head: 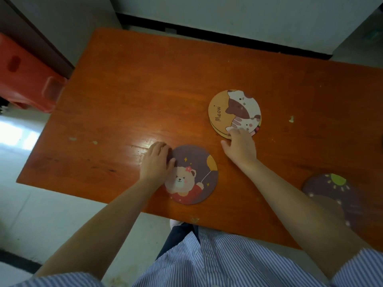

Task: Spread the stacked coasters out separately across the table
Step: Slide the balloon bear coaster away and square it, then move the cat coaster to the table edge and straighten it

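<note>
**Partway through the stack, one coaster in each hand's reach**

Now we have the remaining stack [235,112] sitting right of centre on the table [128,83], its top face showing cats and the word "Meow"; edges of at least one more coaster peek out beneath, slightly fanned at the near rim. Our right hand [240,146] rests its fingertips on that near rim, fingers bent onto the top coaster, not closed around it — a hold that suits sliding the top piece off rather than lifting it.

Our left hand [156,161] lies flat, fingers together, on the far-left edge of the bear coaster [192,175], which lies alone near the front edge, well apart from the stack. Pressing there likely serves to nudge it leftward into open space.

A third coaster [329,189], dark with a sun, sits at the front right, partly hidden by our right forearm. The table's left and far parts offer free room.
</note>
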Tool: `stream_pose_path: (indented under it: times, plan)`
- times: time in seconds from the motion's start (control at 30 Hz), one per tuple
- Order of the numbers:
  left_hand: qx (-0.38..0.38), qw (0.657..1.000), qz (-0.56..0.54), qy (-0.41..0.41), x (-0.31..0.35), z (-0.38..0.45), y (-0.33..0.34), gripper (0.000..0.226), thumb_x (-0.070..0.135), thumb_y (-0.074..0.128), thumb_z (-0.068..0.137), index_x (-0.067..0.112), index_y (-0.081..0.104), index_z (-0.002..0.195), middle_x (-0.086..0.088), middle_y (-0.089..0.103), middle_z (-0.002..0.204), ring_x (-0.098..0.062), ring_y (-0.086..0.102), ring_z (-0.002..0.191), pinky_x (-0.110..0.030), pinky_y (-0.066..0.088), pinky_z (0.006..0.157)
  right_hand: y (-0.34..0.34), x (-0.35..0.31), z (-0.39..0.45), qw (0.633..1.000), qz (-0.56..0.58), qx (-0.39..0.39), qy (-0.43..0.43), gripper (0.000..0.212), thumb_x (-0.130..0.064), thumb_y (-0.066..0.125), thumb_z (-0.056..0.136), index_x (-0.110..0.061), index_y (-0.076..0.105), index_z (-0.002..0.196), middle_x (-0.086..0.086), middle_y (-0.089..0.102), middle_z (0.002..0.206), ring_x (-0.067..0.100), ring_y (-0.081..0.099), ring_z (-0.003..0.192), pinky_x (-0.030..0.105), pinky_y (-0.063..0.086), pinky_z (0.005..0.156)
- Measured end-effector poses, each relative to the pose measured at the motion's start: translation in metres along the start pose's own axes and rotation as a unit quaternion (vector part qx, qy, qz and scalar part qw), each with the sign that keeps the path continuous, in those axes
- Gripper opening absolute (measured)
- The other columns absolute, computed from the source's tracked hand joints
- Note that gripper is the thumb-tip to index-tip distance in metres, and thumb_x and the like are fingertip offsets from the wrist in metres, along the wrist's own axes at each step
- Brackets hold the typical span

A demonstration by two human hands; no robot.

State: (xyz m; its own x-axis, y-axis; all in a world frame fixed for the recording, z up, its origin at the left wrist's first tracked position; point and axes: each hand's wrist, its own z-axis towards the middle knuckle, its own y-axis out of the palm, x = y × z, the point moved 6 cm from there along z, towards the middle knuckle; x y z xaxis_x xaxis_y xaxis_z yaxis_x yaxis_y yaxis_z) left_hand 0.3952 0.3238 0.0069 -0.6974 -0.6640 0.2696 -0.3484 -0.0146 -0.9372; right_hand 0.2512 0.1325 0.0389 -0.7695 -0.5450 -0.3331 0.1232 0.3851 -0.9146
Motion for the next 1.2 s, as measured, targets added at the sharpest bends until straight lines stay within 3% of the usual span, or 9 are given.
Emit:
stream_pose_path:
  times: [0.1,0.27,0.4,0.5,0.7,0.8,0.9,1.03,1.2]
  plan:
    - [-0.046,0.998,0.044,-0.015,-0.019,-0.01,0.023,0.063,0.046,0.027,0.094,0.015,0.01,0.146,-0.007,0.008,0.158,-0.023,-0.001,0.145,-0.044,0.005,0.118,-0.005,0.001,0.028,0.999,-0.036,0.012,-0.027,0.045,-0.027,0.058,0.088,-0.001,0.049,0.123,0.019,0.048,0.132,0.034,0.04,0.125,0.045,0.04,0.101]
    - [-0.029,0.997,0.054,-0.037,-0.024,-0.015,0.034,0.062,0.049,0.016,0.093,0.022,-0.003,0.146,-0.002,0.0,0.158,-0.02,-0.007,0.144,-0.042,-0.002,0.117,0.009,0.001,0.045,0.984,-0.153,-0.07,-0.061,0.042,-0.028,0.048,0.095,0.003,0.05,0.122,0.024,0.042,0.138,0.039,0.036,0.129,0.048,0.038,0.104]
    - [-0.022,0.998,0.047,-0.04,-0.023,-0.015,0.033,0.063,0.05,0.014,0.092,0.022,0.0,0.146,-0.001,0.002,0.158,-0.019,-0.005,0.145,-0.042,-0.001,0.117,0.015,-0.004,0.041,0.954,-0.259,-0.121,-0.091,0.035,-0.009,0.037,0.098,0.007,0.04,0.129,0.035,0.03,0.143,0.047,0.029,0.133,0.055,0.042,0.099]
    - [-0.031,0.998,0.038,-0.034,-0.023,-0.014,0.03,0.062,0.049,0.021,0.093,0.021,0.005,0.146,-0.002,0.004,0.158,-0.02,-0.002,0.145,-0.044,0.004,0.117,0.015,-0.016,0.038,0.942,-0.299,-0.106,-0.11,0.039,0.012,0.034,0.088,0.012,0.036,0.127,0.041,0.037,0.135,0.053,0.04,0.124,0.054,0.049,0.089]
    - [-0.02,0.999,-0.029,-0.023,-0.059,-0.006,-0.005,0.045,0.038,0.038,0.093,0.019,0.04,0.134,-0.003,0.033,0.149,-0.021,0.02,0.14,-0.044,0.022,0.112,-0.008,-0.049,0.039,0.982,-0.171,0.01,-0.074,0.029,0.005,0.037,0.091,0.006,0.046,0.118,0.027,0.061,0.109,0.039,0.062,0.088,0.039,0.045,0.059]
    - [-0.007,0.999,0.001,-0.046,-0.118,-0.013,-0.027,0.04,0.033,0.041,0.092,0.02,0.043,0.13,-0.004,0.033,0.148,-0.022,0.019,0.14,-0.045,0.02,0.114,-0.006,-0.099,0.024,0.994,-0.069,0.061,-0.066,0.029,0.005,0.04,0.089,0.006,0.049,0.115,0.028,0.064,0.097,0.039,0.059,0.081,0.034,0.033,0.054]
    - [0.005,0.998,0.033,-0.059,-0.189,-0.026,-0.048,0.04,0.033,0.04,0.092,0.021,0.043,0.13,-0.003,0.034,0.149,-0.021,0.019,0.141,-0.042,0.021,0.113,0.013,-0.17,0.006,0.991,-0.051,0.086,-0.091,0.029,0.003,0.042,0.089,0.004,0.053,0.116,0.026,0.066,0.101,0.039,0.061,0.089,0.042,0.048,0.066]
    - [-0.005,0.997,0.043,-0.069,-0.284,-0.047,-0.071,0.046,0.033,0.041,0.091,0.019,0.037,0.135,-0.004,0.03,0.151,-0.02,0.017,0.142,-0.041,0.02,0.114,0.058,-0.262,-0.02,0.992,-0.047,0.086,-0.084,0.025,0.002,0.041,0.09,0.002,0.055,0.111,0.022,0.067,0.102,0.036,0.062,0.089,0.041,0.051,0.071]
    - [-0.081,0.994,0.043,0.056,-0.35,-0.05,-0.085,0.049,0.032,0.038,0.094,0.014,0.03,0.139,-0.006,0.02,0.155,-0.021,0.014,0.144,-0.037,0.021,0.114,0.136,-0.358,-0.04,0.998,-0.06,0.013,-0.028,0.028,0.0,0.042,0.089,-0.004,0.056,0.112,0.016,0.068,0.1,0.031,0.063,0.089,0.034,0.048,0.065]
